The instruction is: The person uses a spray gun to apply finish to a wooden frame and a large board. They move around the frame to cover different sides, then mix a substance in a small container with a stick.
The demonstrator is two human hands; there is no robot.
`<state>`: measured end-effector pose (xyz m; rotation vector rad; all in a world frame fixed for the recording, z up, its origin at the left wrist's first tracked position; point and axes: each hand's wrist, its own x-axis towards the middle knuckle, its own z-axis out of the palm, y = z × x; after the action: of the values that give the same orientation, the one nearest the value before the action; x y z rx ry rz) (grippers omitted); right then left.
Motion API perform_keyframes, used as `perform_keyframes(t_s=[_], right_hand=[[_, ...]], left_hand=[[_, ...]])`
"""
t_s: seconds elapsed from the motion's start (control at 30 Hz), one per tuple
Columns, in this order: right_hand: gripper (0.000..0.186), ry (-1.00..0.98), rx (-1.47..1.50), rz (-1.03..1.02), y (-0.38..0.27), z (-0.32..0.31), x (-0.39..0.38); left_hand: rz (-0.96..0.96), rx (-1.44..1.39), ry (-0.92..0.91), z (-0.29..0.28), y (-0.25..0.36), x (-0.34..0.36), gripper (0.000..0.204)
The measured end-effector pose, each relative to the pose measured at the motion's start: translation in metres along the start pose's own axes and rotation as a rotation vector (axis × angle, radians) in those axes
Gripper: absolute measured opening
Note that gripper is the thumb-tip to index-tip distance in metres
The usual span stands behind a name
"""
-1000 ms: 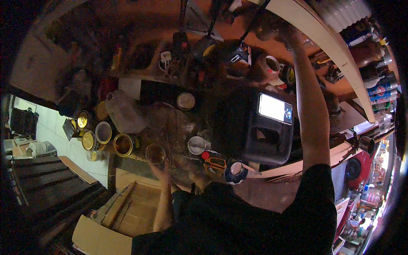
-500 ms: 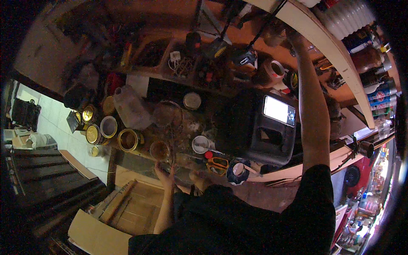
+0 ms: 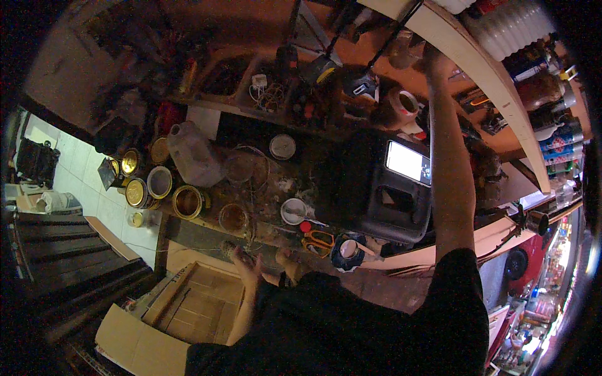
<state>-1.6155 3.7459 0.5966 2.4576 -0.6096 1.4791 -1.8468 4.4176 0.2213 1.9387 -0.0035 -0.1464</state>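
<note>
My left hand [image 3: 248,264] hangs low by the near edge of the cluttered workbench, its fingers apart and seemingly empty. A small roundish brownish shape [image 3: 227,247] beside its fingertips is too blurred to name. Just beyond on the bench stands a round container with brown contents [image 3: 234,217]. My right arm stretches far forward, past a black case [image 3: 401,216] with a lit phone [image 3: 408,163] on it. My right hand [image 3: 439,61] is up under the pale curved shelf board, close to a dim jar-like container [image 3: 402,51]. Shadow and blur hide its fingers.
Open tins [image 3: 188,202], a translucent jug [image 3: 195,155] and a white cup [image 3: 294,211] crowd the bench. Orange-handled scissors [image 3: 318,242] and a tape roll [image 3: 402,104] lie there too. A cardboard box [image 3: 207,297] is at lower left. Bottles [image 3: 561,144] line the right shelf.
My left hand has drawn slightly down and back from the round container. My right hand stays at the far shelf. The whole view has shifted a little.
</note>
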Motion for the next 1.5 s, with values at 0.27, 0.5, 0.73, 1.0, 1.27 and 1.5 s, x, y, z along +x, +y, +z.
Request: perform_keyframes(t_s=[0.27, 0.5, 0.73, 1.0, 1.27, 1.5], right_hand=[[0.028, 0.187, 0.495, 0.273, -0.067, -0.062, -0.014], [0.028, -0.087, 0.692, 0.426, -0.096, -0.11, -0.044], [0.023, -0.432, 0.616, 0.441, -0.145, -0.191, -0.098], [0.012, -0.909, 0.482, 0.345, -0.255, -0.293, -0.187], [0.011, -1.321, 0.656, 0.408, -0.375, -0.307, -0.244], [0.01, -1.473, 0.684, 0.366, -0.407, -0.263, -0.285]], left_hand=[[0.018, -0.14, 0.001, -0.008, 0.032, -0.02, 0.078], [0.22, 0.103, 0.039, -0.021, 0.043, -0.01, 0.071], [0.321, -0.13, -0.074, -0.025, 0.114, 0.028, 0.05], [-0.063, -0.962, -0.627, -0.023, 0.174, 0.081, 0.045], [-0.416, -1.489, -1.077, -0.067, 0.124, 0.12, 0.058], [-0.451, -1.234, -0.888, -0.091, 0.071, 0.109, 0.043]])
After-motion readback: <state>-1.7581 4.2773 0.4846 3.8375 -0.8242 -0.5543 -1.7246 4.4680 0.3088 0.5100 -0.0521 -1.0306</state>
